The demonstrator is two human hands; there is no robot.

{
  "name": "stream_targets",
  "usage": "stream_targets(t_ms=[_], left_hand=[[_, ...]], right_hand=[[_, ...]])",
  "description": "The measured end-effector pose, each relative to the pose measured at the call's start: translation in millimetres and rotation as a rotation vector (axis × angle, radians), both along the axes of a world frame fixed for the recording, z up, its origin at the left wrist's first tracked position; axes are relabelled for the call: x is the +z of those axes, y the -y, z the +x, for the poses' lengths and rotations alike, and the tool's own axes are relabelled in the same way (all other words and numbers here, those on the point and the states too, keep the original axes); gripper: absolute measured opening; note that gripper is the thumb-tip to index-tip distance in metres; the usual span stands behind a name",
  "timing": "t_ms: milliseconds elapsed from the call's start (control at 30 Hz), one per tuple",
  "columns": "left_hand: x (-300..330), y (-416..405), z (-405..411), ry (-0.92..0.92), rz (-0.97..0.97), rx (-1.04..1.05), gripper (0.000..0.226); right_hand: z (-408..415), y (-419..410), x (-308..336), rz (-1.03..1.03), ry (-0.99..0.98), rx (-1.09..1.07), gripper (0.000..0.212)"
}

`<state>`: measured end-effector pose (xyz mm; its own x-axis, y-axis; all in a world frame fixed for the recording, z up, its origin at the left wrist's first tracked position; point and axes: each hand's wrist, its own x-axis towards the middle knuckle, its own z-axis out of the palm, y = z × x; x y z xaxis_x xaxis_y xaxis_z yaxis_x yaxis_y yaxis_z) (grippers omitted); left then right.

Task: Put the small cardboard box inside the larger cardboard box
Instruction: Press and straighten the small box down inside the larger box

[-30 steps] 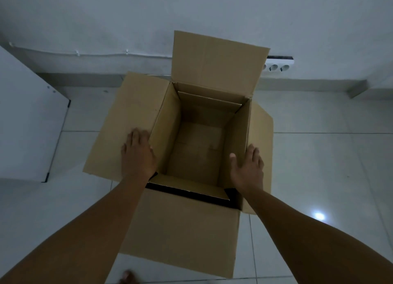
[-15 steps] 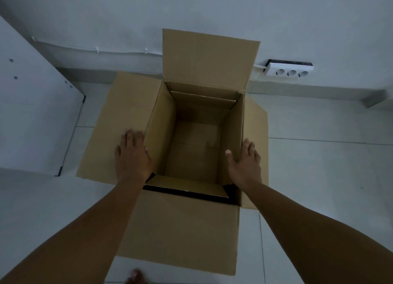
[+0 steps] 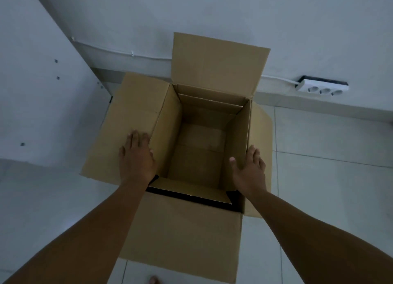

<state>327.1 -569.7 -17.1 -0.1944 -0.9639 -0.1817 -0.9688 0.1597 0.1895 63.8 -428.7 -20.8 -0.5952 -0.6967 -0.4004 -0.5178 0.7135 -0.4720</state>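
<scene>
So there's a big box (image 3: 197,147) sitting open on the tiled floor (image 3: 319,177), smack in the middle of the frame, all four flaps folded out. Back flap stands up against the wall (image 3: 212,11), left flap lies out flat, right flap hangs outward, and the near flap drops down toward the bottom of the frame. Inside is just bare cardboard bottom, a seam running across it.

The left hand (image 3: 136,158) lies palm-down on the left flap, right beside the box's inner edge, fingers straight and together, gripping nothing. The right hand (image 3: 251,169) is flat too, pressed on the right rim where the flap folds over, fingers stretched out, thumb (image 3: 232,161) poking a bit into the opening. Not closed around anything either, just resting on the cardboard.

The small box isn't anywhere in the shot, so can't say where it is.

Upper right, a white power strip (image 3: 322,89) lies along the skirting, with a cable (image 3: 278,79) running off behind the back flap. A white panel (image 3: 38,92) fills the left side. A toe (image 3: 153,280) peeks in at the bottom edge.
</scene>
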Motion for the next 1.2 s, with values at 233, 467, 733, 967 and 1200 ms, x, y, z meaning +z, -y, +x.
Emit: stream_targets(t_ms=[233,467,733,967,1200], left_hand=[[2.8,27.5,33.9,0.009,0.026,0.027,0.053],[5.7,55.2,67.3,0.026,0.041,0.063,0.054],[9.2,86.3,94.9,0.064,0.043,0.080,0.053],[14.1,99.7,120.4,0.058,0.049,0.142,0.053],[10.5,104.5,138.1,0.005,0.017,0.127,0.061]], right_hand=[[27.1,37.0,5.5,0.030,0.003,0.048,0.085],[58.2,71.1,7.1,0.045,0.026,0.087,0.085],[83.1,100.0,5.0,0.048,0.021,0.132,0.084],[101.3,136.5,10.3,0.050,0.044,0.160,0.083],[112.8,132.2,2.9,0.041,-0.003,0.105,0.084]])
